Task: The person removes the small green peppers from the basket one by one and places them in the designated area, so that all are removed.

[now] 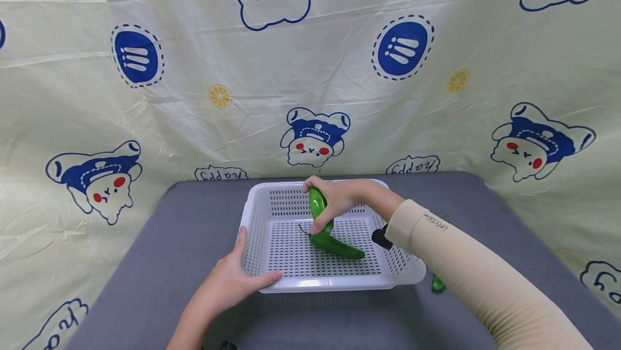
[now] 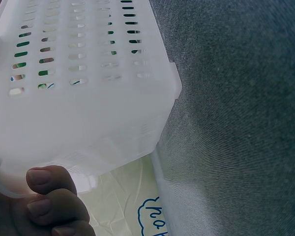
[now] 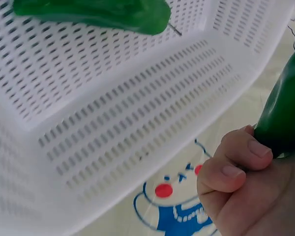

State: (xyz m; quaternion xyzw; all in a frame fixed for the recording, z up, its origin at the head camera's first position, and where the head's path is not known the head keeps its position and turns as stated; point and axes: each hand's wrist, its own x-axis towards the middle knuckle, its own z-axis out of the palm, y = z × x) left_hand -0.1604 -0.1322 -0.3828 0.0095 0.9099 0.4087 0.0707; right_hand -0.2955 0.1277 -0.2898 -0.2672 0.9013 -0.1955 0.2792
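A white perforated plastic basket (image 1: 335, 284) stands on the grey table. My left hand (image 1: 233, 280) grips its near left corner, thumb over the front rim; in the left wrist view curled fingertips (image 2: 54, 206) show at the basket's edge. Over the basket my right hand (image 1: 337, 201) holds a green pepper (image 1: 317, 201), with fingers and thumb curled around it. Another green pepper (image 1: 337, 246) lies on the basket floor below, its thin stem toward the left; the right wrist view shows this pepper (image 3: 98, 14) too.
Partly hidden under the right forearm, another green pepper (image 1: 438, 284) lies on the grey table (image 1: 194, 231) right of the basket. A cream sleeve (image 1: 466, 258) covers the right forearm. Behind hangs a pale cloth (image 1: 194, 42) with cartoon prints.
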